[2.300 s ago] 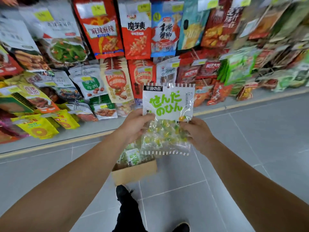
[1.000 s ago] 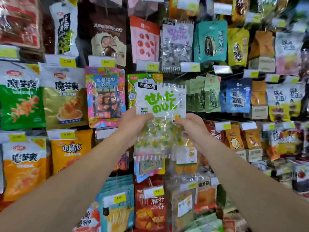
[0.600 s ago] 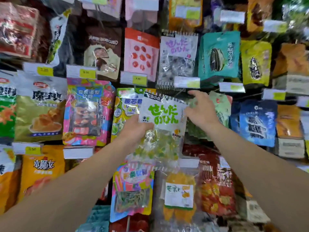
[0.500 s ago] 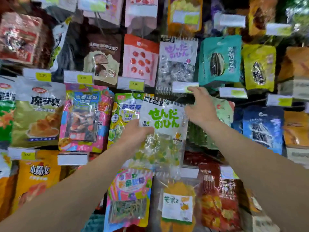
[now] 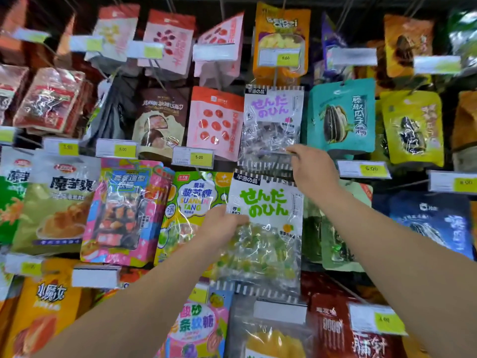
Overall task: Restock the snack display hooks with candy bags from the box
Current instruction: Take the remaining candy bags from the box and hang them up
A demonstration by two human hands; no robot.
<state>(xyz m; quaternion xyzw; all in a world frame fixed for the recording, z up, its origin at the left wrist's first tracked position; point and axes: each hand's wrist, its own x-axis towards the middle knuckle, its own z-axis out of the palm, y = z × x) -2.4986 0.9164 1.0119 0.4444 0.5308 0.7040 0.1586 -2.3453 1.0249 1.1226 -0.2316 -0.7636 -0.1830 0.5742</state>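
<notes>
My left hand (image 5: 219, 226) grips the left edge of a clear candy bag (image 5: 265, 228) with a white header, green lettering and green and yellow sweets. I hold it upright in front of the display. My right hand (image 5: 312, 171) is raised above the bag's top right corner. Its fingertips pinch the price tag strip (image 5: 268, 156) at the end of a hook, just under a hanging purple-lettered candy bag (image 5: 272, 125) of the same make. The strip looks tipped up and blurred. The box is out of view.
Hooks packed with snack bags fill the wall: a green-and-yellow sour candy bag (image 5: 193, 202) left of my bag, teal seed bags (image 5: 340, 117) to the right, a mango bag (image 5: 273, 339) below. Yellow price tags (image 5: 198, 157) stick out from the hook ends.
I looked up from the box on the floor to the hooks and raised the bag. My right hand let go of it and reached up to the price tag strip.
</notes>
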